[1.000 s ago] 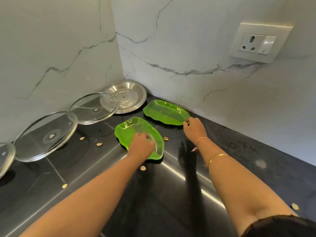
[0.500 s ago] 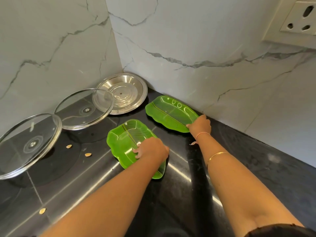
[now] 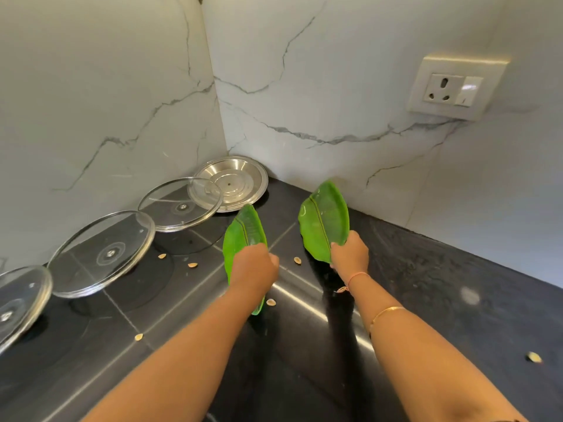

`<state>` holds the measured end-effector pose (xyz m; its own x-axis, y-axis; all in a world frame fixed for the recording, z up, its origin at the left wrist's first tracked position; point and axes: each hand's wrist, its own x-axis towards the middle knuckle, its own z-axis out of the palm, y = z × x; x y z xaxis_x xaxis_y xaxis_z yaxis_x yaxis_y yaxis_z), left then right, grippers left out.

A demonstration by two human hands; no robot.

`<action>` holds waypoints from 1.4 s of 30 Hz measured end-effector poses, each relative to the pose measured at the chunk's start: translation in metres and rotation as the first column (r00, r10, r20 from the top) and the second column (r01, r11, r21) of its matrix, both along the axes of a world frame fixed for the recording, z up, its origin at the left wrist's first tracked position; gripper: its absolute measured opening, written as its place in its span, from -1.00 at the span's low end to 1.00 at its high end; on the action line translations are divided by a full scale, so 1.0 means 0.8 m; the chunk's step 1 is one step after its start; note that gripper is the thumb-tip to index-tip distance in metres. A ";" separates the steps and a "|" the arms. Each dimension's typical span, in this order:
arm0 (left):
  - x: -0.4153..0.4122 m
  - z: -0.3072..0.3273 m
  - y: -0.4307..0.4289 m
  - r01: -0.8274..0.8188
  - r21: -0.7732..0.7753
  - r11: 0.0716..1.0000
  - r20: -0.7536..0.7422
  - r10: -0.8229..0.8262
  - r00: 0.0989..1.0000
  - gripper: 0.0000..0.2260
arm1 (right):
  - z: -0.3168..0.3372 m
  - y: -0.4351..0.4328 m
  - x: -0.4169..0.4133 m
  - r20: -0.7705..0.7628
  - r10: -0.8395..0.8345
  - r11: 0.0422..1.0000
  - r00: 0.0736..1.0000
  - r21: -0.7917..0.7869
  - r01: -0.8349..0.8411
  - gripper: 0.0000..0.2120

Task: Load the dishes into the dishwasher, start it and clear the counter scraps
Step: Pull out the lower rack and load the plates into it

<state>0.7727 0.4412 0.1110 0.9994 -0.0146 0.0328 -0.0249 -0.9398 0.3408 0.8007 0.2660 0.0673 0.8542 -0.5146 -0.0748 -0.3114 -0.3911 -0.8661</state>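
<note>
Two green leaf-shaped plates are lifted off the dark counter, both tilted on edge. My left hand grips the left green plate at its near side. My right hand grips the right green plate by its near end. Small tan scraps lie on the counter: one pair left of my left hand, one scrap between the hands, one under my left wrist, another far right.
A steel lid sits in the corner. Three glass lids lean along the left wall: one, a larger one, and a cut-off one. A wall socket is up right. Marble walls close the corner.
Both green plates were lying flat on the counter; now both hands have lifted them and tipped them up on edge, drawing them slightly toward me.
</note>
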 end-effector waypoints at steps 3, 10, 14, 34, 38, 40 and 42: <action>-0.039 0.016 0.020 -0.017 -0.120 0.993 0.110 0.030 0.994 -0.71 | 0.010 0.015 -0.055 0.037 -0.012 0.987 0.999 -0.157 0.018 -0.95; -0.199 0.036 0.047 0.136 -0.315 0.939 0.316 -0.031 0.948 -0.61 | 0.021 0.060 -0.245 0.274 -0.045 0.938 0.961 -0.319 0.135 -0.88; -0.316 0.037 0.062 0.268 -0.364 0.892 0.392 -0.115 0.913 -0.72 | 0.024 0.093 -0.369 0.319 -0.050 0.932 0.947 -0.326 0.159 -0.86; -0.787 -0.088 -0.044 0.616 -0.403 0.677 0.230 -0.577 0.784 -0.57 | -0.052 0.027 -0.955 0.331 -0.264 0.714 0.906 -0.564 0.414 -0.59; -0.893 -0.130 -0.100 0.589 -0.398 0.703 0.168 -0.575 0.800 -0.60 | -0.084 -0.015 -1.068 0.236 -0.271 0.704 0.933 -0.613 0.359 -0.55; -0.952 -0.152 -0.128 0.561 -0.406 0.721 0.126 -0.564 0.816 -0.66 | -0.103 -0.040 -1.117 0.172 -0.249 0.736 0.953 -0.606 0.302 -0.54; -1.002 -0.174 -0.147 0.526 -0.427 0.736 0.052 -0.560 0.827 -0.72 | -0.119 -0.061 -1.157 0.081 -0.219 0.774 0.972 -0.593 0.224 -0.54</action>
<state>-0.0291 0.3237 -0.0280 0.8250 -0.5583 0.0877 -0.4460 -0.5478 0.7078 -0.1252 0.2173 -0.0280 0.7105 -0.6295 0.3145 -0.4481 -0.7493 -0.4876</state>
